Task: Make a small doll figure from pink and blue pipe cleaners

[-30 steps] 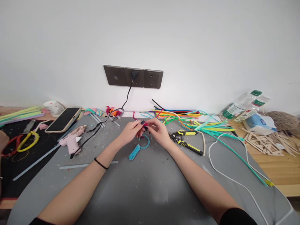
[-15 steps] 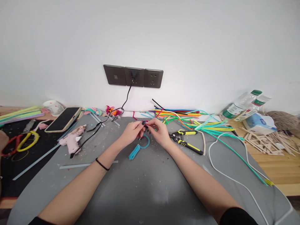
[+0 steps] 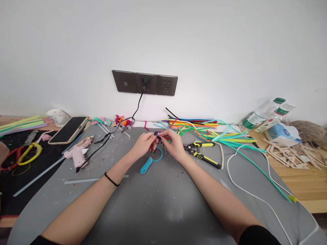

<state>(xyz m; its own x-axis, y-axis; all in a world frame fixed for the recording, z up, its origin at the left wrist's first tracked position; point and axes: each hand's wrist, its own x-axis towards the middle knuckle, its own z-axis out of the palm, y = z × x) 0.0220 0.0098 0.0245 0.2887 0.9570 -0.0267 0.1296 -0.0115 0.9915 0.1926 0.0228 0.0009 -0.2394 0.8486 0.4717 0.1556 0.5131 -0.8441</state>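
Fingertips pinched together, my left hand (image 3: 145, 143) and my right hand (image 3: 174, 144) meet above the grey mat (image 3: 153, 207). Between them is a small magenta pipe cleaner (image 3: 158, 132), mostly hidden by the fingers. Just below the hands lies a light-blue pipe cleaner (image 3: 146, 165), folded into a tight bundle with a round loop at its upper end. Right of my right hand rest wire strippers (image 3: 206, 160) with yellow-and-black handles, jaws towards the hand.
A pink glue gun (image 3: 78, 154) and a glue stick (image 3: 87, 180) lie left; a phone (image 3: 68, 130) is behind. Coloured pipe cleaners (image 3: 230, 136) spread along the wall. A white cable (image 3: 245, 192), bottles (image 3: 258, 117) and wooden sticks (image 3: 288, 154) are right. Another person's hand (image 3: 3, 153) shows far left.
My hands keep the same pinch in nearly the same place. At the left edge, the other person's hand shows slightly more, near the red-handled tool.
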